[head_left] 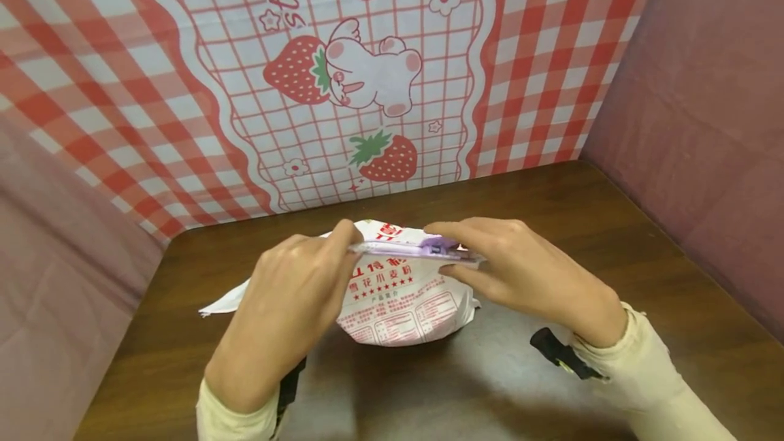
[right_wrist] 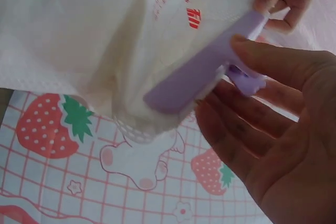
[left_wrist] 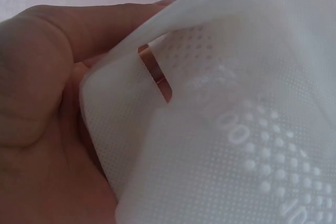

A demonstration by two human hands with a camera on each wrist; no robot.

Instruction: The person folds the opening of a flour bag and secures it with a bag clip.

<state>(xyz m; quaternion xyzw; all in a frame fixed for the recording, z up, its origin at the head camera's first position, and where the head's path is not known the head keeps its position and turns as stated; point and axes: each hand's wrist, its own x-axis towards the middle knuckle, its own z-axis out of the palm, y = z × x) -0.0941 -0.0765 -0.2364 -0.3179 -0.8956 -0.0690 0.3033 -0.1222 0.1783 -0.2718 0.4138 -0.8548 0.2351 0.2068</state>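
A white flour bag [head_left: 398, 318] with red print is held above the table. Across its folded top edge lies a purple bag clip [right_wrist: 194, 77]. My left hand [head_left: 294, 284] grips the bag's top at the left, near one end of the clip. In the left wrist view, its thumb rests over the bag's embossed white plastic, beside a slot [left_wrist: 156, 74]. My right hand [head_left: 520, 267] pinches the clip at its other side. The right wrist view has my right thumb on the clip's lever and the fingers behind it. Part of the left fingers is hidden by the bag.
The brown wooden table [head_left: 588, 237] extends beneath both hands. Behind it hangs a red-and-white strawberry cloth [head_left: 539, 53], and pink cloths [head_left: 692, 121] hang at both sides. Dark straps [head_left: 560, 352] sit at the wrists.
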